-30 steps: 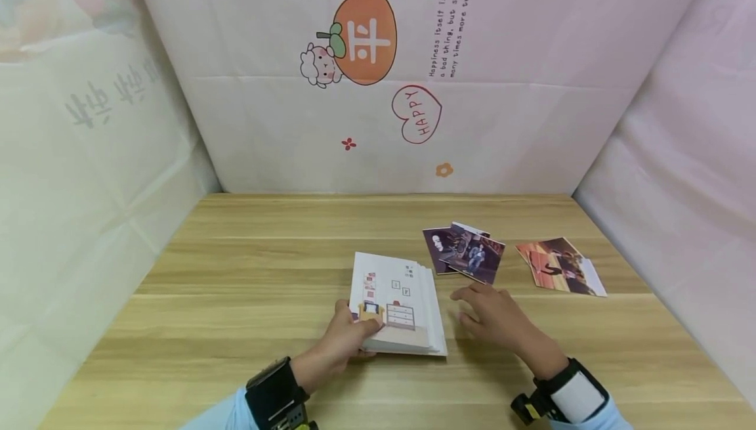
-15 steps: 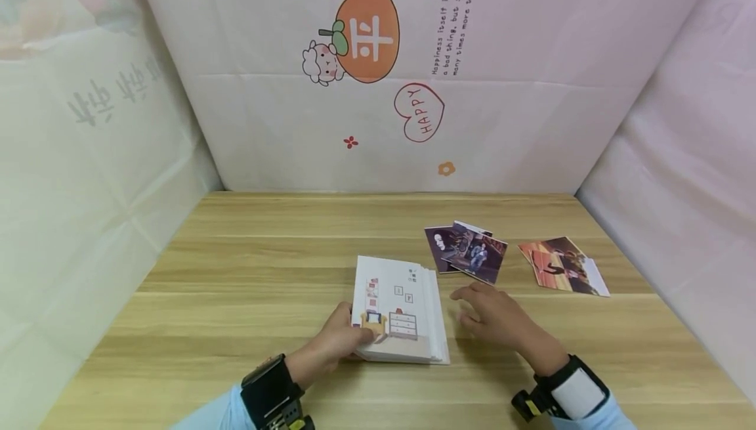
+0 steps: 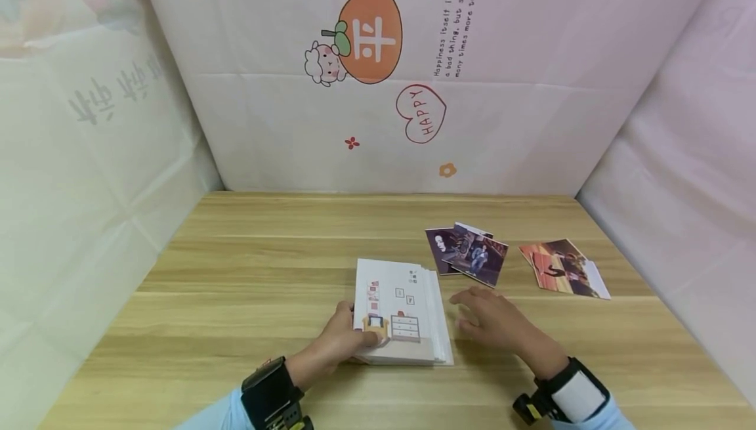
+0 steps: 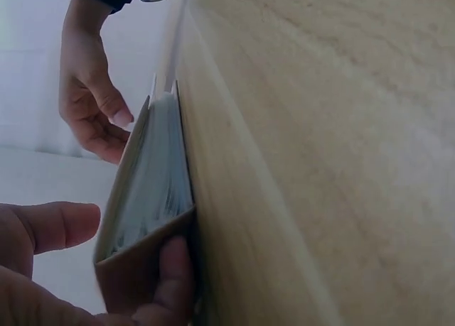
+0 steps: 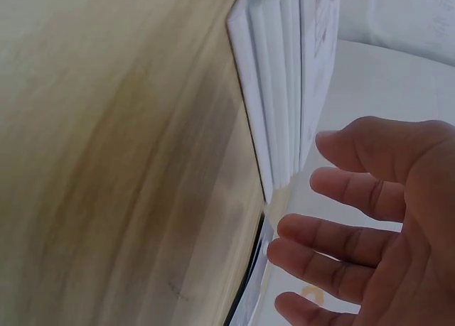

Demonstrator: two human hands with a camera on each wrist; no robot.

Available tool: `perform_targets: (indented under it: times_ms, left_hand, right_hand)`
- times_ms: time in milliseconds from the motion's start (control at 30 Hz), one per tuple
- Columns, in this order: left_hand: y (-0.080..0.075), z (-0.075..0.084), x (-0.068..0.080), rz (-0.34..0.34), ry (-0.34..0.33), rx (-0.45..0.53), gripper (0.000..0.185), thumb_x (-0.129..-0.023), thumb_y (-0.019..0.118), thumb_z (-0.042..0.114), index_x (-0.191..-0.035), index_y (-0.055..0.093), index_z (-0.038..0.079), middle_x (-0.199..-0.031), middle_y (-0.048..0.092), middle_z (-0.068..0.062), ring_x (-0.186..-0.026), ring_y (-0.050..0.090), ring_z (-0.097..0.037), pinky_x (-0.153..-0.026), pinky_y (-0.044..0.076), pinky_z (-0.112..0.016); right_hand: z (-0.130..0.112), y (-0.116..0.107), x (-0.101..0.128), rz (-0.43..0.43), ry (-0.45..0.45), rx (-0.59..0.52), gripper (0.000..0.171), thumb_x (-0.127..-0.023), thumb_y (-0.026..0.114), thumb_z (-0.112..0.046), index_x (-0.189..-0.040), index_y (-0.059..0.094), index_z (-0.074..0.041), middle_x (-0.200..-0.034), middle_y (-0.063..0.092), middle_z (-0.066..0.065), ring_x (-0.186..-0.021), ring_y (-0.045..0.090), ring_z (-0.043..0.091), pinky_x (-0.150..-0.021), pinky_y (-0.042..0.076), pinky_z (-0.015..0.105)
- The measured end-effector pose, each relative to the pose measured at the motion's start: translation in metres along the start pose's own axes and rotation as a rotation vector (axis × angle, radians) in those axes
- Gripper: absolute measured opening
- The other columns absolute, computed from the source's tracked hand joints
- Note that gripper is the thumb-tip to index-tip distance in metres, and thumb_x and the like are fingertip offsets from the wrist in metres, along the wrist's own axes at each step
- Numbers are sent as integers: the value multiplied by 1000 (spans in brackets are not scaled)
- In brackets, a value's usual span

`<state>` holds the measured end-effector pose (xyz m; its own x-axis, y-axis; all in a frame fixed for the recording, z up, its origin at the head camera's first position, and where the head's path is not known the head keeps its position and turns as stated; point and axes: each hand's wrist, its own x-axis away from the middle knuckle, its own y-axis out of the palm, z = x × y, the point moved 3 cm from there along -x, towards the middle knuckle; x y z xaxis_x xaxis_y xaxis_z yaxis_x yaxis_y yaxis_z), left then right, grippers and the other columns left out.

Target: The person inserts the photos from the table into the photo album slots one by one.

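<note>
Album is still pinched at its near corner by the left hand; right hand (fingers spread, empty) has edged closer beside it.

album: 1 | photo piles: 2, nearer pile, farther pile | hands: 2, left, right | counter: 1

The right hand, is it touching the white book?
Apart. In the right wrist view, the right hand has open fingers hovering beside the white book, with a clear gap.
</note>
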<state>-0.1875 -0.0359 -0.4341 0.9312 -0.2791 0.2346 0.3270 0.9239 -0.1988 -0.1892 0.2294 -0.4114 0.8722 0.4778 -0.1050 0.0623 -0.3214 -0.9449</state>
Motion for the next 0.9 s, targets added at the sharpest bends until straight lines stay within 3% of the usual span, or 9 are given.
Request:
perform_targets:
  times_ms: [167, 300, 433, 533, 700, 900]
  left_hand:
    - [-2, 12, 3, 112, 110, -232, 78, -66, 76, 7, -131, 37, -6, -125, 30, -20, -106, 30, -31, -83, 36, -41]
    - [-2, 23, 9, 118, 224, -398, 74, -66, 78, 12, -129, 43, -2, -123, 29, -21, -111, 28, -33, -88, 35, -46]
    - [1, 33, 14, 50, 424, -649, 52, -70, 76, 19, -117, 57, 5, -126, 38, -19, -115, 32, -33, -88, 34, -49]
    - [3, 37, 16, 2, 568, -857, 47, -72, 75, 27, -114, 62, 11, -131, 42, -17, -119, 35, -34, -87, 35, -50]
    - [5, 36, 15, -117, 643, -1090, 54, -72, 75, 41, -120, 62, 19, -136, 43, -13, -123, 38, -32, -91, 35, -50]
    - [8, 29, 16, -280, 732, -1272, 57, -70, 76, 49, -121, 61, 27, -127, 49, -6, -114, 43, -23, -82, 40, -41]
  right_hand:
    - [1, 3, 4, -65, -12, -41, 40, -80, 69, -13, -116, 59, 1, -112, 58, 21, -104, 53, 38, -85, 43, 52]
    - [0, 6, 7, -118, 11, -46, 45, -81, 69, -18, -120, 56, 1, -117, 55, 23, -107, 51, 40, -87, 41, 54]
    - [0, 8, 9, -129, 16, -56, 53, -80, 70, -23, -124, 54, 2, -121, 52, 26, -111, 48, 43, -88, 39, 56]
    - [-2, 10, 11, -124, -14, -76, 59, -79, 72, -25, -128, 52, 1, -123, 50, 27, -111, 47, 44, -88, 38, 57]
    - [-8, 16, 15, -142, -61, -105, 67, -79, 71, -30, -135, 47, -2, -127, 46, 29, -114, 44, 43, -90, 38, 56]
    - [-14, 19, 16, -199, -10, -140, 72, -80, 70, -38, -139, 43, -7, -133, 37, 34, -119, 39, 47, -91, 36, 57]
